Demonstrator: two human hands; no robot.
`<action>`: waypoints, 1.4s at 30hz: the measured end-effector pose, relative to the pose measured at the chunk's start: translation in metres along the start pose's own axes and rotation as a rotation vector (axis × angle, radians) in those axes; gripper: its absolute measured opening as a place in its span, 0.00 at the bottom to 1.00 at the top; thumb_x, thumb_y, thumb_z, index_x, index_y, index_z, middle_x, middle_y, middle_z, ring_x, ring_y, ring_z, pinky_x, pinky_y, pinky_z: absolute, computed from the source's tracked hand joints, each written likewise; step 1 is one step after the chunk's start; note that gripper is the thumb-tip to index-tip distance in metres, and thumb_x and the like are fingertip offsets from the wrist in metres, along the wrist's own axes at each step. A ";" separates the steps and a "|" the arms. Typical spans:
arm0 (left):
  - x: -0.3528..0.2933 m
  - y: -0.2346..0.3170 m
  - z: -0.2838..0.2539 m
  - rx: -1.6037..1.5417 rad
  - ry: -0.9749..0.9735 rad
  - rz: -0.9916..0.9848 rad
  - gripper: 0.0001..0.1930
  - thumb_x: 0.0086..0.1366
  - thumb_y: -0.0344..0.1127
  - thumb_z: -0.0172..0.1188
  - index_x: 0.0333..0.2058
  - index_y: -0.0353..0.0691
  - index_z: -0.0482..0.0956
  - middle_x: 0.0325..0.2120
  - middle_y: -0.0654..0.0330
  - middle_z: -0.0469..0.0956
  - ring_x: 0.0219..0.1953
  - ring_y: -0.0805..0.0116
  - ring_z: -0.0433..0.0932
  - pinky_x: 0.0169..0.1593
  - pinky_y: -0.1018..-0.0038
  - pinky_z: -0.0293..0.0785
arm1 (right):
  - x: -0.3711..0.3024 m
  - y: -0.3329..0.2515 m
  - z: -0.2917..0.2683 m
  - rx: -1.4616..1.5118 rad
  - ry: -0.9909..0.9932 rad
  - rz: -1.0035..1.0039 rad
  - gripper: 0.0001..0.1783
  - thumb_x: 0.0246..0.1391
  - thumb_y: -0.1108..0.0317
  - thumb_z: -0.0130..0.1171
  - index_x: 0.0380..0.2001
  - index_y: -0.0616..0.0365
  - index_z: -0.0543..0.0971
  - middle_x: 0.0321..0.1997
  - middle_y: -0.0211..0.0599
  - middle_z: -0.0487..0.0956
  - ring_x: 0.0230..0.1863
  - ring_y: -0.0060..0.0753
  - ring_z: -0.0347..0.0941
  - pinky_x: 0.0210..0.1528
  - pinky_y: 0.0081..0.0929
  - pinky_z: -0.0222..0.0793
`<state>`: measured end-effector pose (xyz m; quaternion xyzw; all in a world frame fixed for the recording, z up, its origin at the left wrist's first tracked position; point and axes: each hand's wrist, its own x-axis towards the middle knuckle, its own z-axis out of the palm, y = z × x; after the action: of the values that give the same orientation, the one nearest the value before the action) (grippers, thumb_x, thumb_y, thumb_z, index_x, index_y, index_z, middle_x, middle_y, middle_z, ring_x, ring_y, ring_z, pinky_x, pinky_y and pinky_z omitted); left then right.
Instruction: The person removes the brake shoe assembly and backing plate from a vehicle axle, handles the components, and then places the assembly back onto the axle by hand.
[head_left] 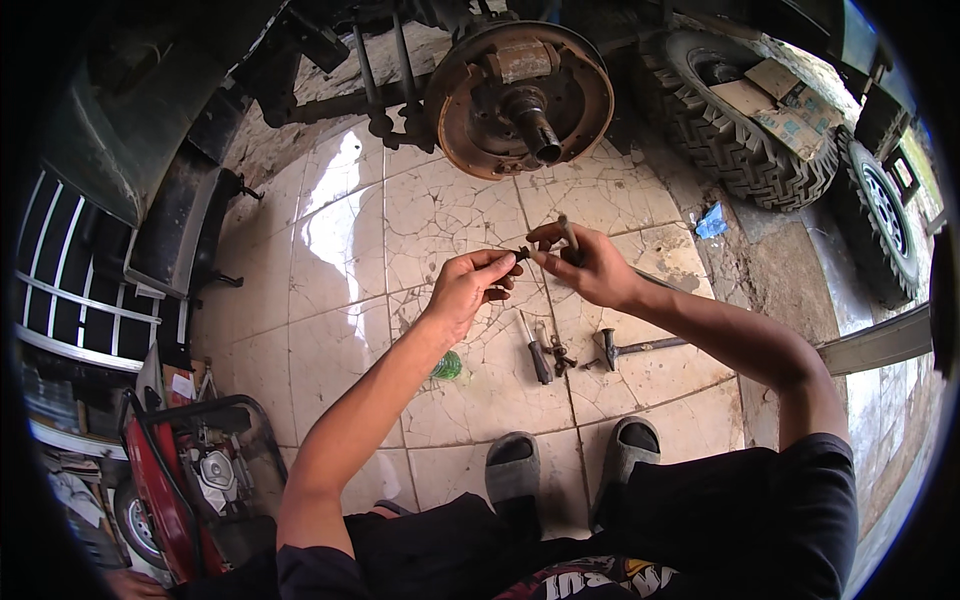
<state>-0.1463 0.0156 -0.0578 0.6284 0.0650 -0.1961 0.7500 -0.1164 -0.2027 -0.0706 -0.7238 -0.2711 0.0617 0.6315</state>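
Observation:
Above the tiled floor, my two hands meet at a small dark metal part point(522, 254). My left hand point(468, 290) pinches it between thumb and fingers. My right hand point(592, 266) is closed, its fingertips close to the part's other side. A slim greyish rod-like tool point(569, 232) sticks up out of the right hand's fingers; its kind I cannot make out. On the tiles below lie a screwdriver point(538, 353), several small rusty bolts or fittings point(560, 352) and a hammer point(609, 350). A green bottle point(447, 366) shows partly behind my left forearm.
A rusty wheel hub with its round backing plate point(464, 130) hangs ahead. Large tyres point(715, 150) stand at the right, with cardboard point(790, 110) on one. A blue scrap point(711, 221) lies nearby. A red-framed machine point(165, 470) stands at the lower left. My sandalled feet point(513, 475) are below.

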 end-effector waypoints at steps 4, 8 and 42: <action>-0.001 0.001 -0.002 -0.020 0.007 0.004 0.12 0.66 0.39 0.61 0.41 0.37 0.80 0.32 0.63 0.80 0.32 0.77 0.75 0.38 0.77 0.72 | 0.000 -0.015 0.005 -0.242 -0.011 -0.215 0.18 0.55 0.69 0.64 0.49 0.57 0.78 0.41 0.44 0.78 0.40 0.40 0.79 0.37 0.30 0.75; 0.001 0.001 -0.001 -0.029 -0.013 -0.014 0.12 0.67 0.40 0.60 0.40 0.37 0.80 0.32 0.64 0.79 0.32 0.77 0.75 0.38 0.77 0.72 | 0.007 -0.007 0.002 -0.253 -0.020 -0.162 0.18 0.55 0.65 0.66 0.48 0.59 0.78 0.43 0.45 0.78 0.42 0.45 0.79 0.42 0.35 0.76; 0.016 -0.075 -0.007 -0.188 -0.139 -0.165 0.18 0.66 0.32 0.55 0.54 0.38 0.72 0.49 0.55 0.78 0.49 0.64 0.78 0.52 0.65 0.75 | -0.027 0.067 0.014 -0.116 -0.178 0.384 0.20 0.47 0.57 0.72 0.32 0.64 0.81 0.27 0.42 0.82 0.30 0.33 0.79 0.36 0.31 0.73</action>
<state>-0.1591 0.0094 -0.1329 0.5329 0.0822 -0.2932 0.7895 -0.1241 -0.2064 -0.1440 -0.7890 -0.1861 0.2288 0.5389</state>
